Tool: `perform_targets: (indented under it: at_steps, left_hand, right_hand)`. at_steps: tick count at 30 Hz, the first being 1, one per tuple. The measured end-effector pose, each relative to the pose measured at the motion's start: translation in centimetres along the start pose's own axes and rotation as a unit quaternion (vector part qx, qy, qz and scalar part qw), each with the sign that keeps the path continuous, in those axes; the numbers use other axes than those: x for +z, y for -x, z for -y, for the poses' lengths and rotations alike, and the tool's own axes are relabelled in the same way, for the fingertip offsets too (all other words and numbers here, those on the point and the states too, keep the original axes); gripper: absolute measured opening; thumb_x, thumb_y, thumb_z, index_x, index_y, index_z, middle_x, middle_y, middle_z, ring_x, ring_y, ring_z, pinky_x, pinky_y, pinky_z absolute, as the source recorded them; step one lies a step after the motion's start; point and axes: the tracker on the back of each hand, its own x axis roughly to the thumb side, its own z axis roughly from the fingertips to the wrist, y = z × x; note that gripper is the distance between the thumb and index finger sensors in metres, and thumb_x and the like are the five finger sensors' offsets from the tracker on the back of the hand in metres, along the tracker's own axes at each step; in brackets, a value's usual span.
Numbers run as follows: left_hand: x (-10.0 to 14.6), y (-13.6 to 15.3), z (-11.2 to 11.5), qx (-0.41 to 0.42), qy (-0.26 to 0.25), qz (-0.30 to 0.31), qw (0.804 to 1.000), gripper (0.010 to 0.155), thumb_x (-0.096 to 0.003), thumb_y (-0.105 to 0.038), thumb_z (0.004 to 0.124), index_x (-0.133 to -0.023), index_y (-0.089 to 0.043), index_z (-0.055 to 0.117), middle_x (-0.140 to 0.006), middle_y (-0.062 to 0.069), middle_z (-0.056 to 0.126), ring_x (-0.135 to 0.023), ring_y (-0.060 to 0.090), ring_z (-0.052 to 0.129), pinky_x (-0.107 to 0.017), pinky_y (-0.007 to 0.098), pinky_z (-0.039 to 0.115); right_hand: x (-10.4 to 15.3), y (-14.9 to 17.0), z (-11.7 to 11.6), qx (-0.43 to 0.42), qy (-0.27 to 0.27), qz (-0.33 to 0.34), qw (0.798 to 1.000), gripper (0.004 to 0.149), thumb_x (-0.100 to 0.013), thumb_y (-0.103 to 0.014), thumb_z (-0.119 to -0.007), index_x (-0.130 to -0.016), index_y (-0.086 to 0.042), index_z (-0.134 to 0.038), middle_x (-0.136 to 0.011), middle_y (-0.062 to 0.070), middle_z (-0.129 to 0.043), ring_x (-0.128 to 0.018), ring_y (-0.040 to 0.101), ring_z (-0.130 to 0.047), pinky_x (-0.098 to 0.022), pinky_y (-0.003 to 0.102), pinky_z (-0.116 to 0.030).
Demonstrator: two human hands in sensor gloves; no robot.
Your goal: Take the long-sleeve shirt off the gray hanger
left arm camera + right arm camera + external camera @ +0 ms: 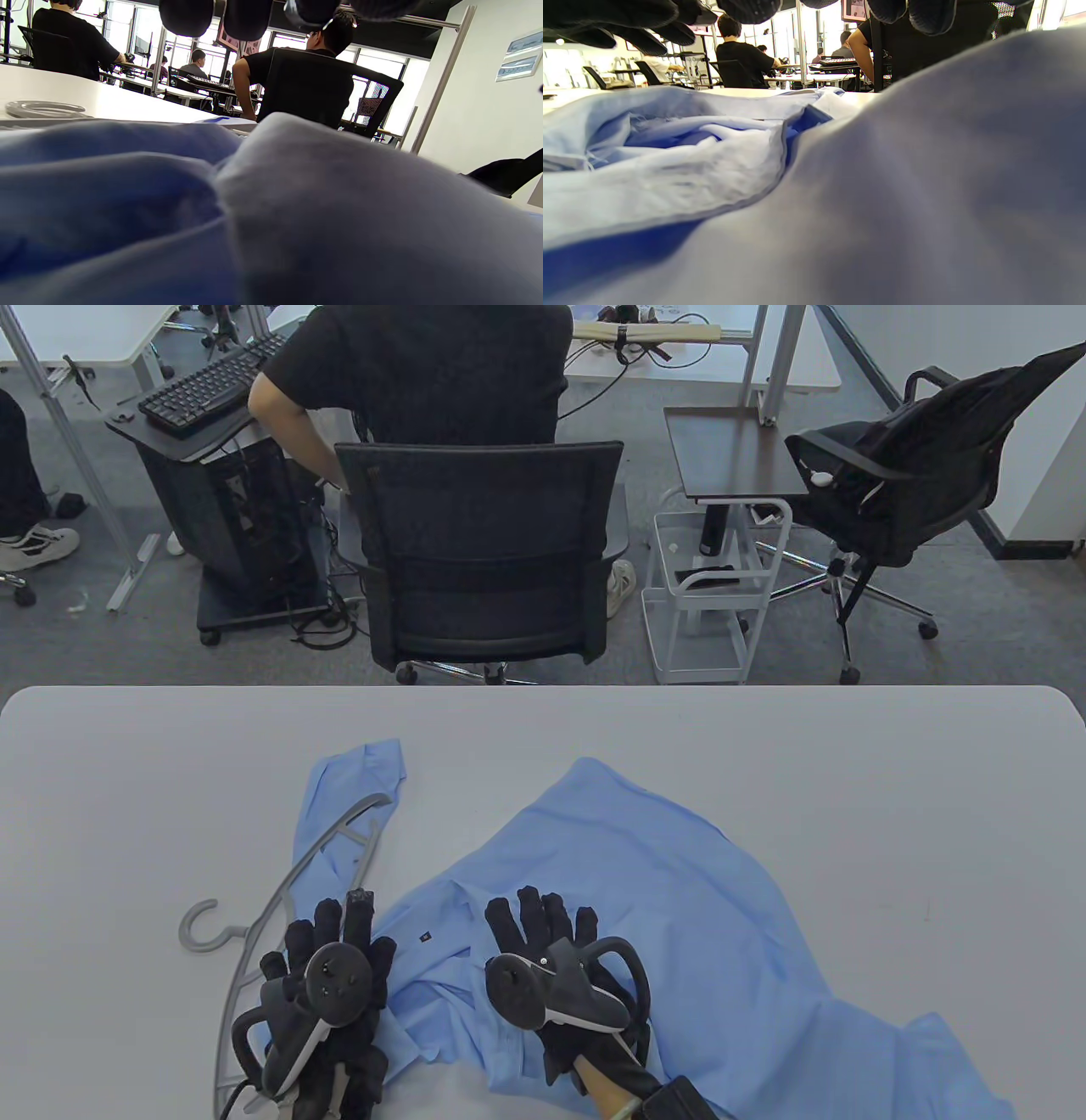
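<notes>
1. One table (848,746), white, bearing all items below.
2. Long-sleeve shirt (645,899), light blue, spread crumpled over the near middle; one end still draped under the hanger's far arm.
3. Gray hanger (280,891), left of the body, mostly exposed; removal judged nearly complete, final separation pending.
4. Right hand (551,950), fingers spread, flat on fabric.
5. Left hand (331,976), resting over hanger and shirt edge; grip cannot be told.

light-blue shirt (645,891): crumpled flat on table | gray hanger (280,891): partly out, left
</notes>
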Motion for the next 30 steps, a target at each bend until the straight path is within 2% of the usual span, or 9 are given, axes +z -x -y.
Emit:
perform_targets:
  at_steps: [4,9,30]
  left_hand:
    - [0.4,0.0,-0.6,0.03,-0.017,0.01,0.999,0.064,-0.0556,-0.061,0.057,-0.114,-0.041,0.043,-0.128,0.003,0.046,-0.114,0.044,0.048,-0.076,0.064,0.037]
    - [0.8,0.2,-1.0,0.03,-0.024,0.018,0.999,0.066,-0.0541,-0.065,0.056,-0.115,-0.042,0.041,-0.129,0.002,0.042,-0.115,0.045,0.044,-0.075,0.065,0.034]
    - [0.2,0.9,0.7,0.03,0.046,0.001,0.998,0.064,-0.0548,-0.062,0.056,-0.114,-0.043,0.041,-0.13,0.004,0.039,-0.115,0.045,0.042,-0.075,0.065,0.033]
  right_hand:
    - [0.1,-0.2,-0.5,0.025,0.005,-0.004,1.0,0.063,-0.068,-0.037,-0.059,-0.119,-0.004,-0.041,-0.116,0.042,-0.045,-0.099,0.064,-0.057,-0.06,0.081,-0.052]
    - [0.0,-0.5,-0.9,0.031,0.004,-0.001,1.0,0.064,-0.068,-0.037,-0.059,-0.119,-0.004,-0.041,-0.116,0.042,-0.044,-0.1,0.064,-0.055,-0.06,0.081,-0.051]
    - [0.0,-1.1,-1.3,0.05,-0.013,0.015,0.999,0.063,-0.068,-0.037,-0.059,-0.119,-0.004,-0.043,-0.116,0.041,-0.046,-0.099,0.063,-0.057,-0.06,0.081,-0.052]
